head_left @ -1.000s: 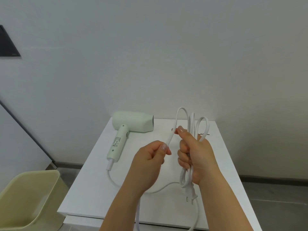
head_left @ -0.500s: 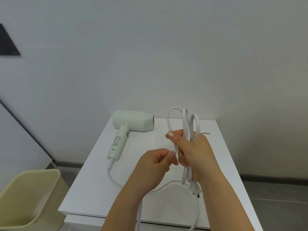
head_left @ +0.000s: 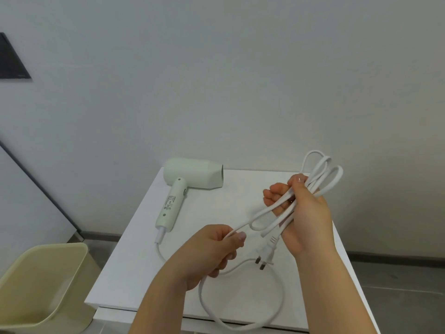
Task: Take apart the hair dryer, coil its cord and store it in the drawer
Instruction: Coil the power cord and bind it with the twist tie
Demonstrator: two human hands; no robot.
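Two hands and a white cord

The right hand (head_left: 305, 213) holds cord (head_left: 240, 309) loops; the left hand (head_left: 212, 251) pinches one strand. The green hair dryer (head_left: 192, 174) lies on the white table (head_left: 134, 261).

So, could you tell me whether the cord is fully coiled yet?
Partly: the right hand grips several loops; slack cord trails from the left hand.

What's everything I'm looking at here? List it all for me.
dryer: one, pale green, lying at the table's far left.
cord: one, white, running from the dryer's handle, looping past the table's near edge, up to both hands.
plug: one, white, hanging from the coil.
table: one, white, centre.
bin: one, cream, lower left.
panel: one, dark, upper left.
wall: one, light grey, behind.
floor: grey, below.
left hand: one, pinching a cord strand.
right hand: one, holding the coiled loops.
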